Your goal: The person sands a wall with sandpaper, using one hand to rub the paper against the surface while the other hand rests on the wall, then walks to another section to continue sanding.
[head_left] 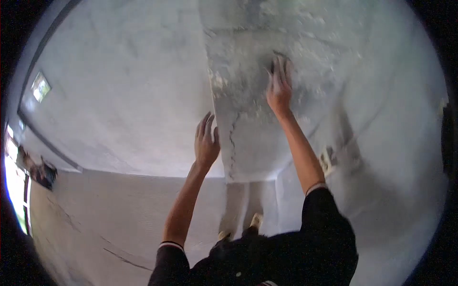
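Note:
My right hand (280, 88) is raised against the rough, patchy grey wall (248, 90), its fingers pressed over a dark flat pad (273, 66) whose edges show past the fingertips. That hand is slightly blurred, and I cannot tell the pad's exact kind. Lower and to the left, my left hand (207, 143) is empty with its fingers apart, right at the vertical wall corner (213, 102). A jagged crack (232, 138) runs down the wall just right of this hand. Pale scraped spots and dark stains cover the surface around my right hand.
A light-coloured socket box (327, 160) sits on the wall beside my right forearm. Below are the grey floor (129, 205) and my feet in pale footwear (256, 220). At far left, a dark cluttered shape (42, 172) stands by a bright opening (16, 190).

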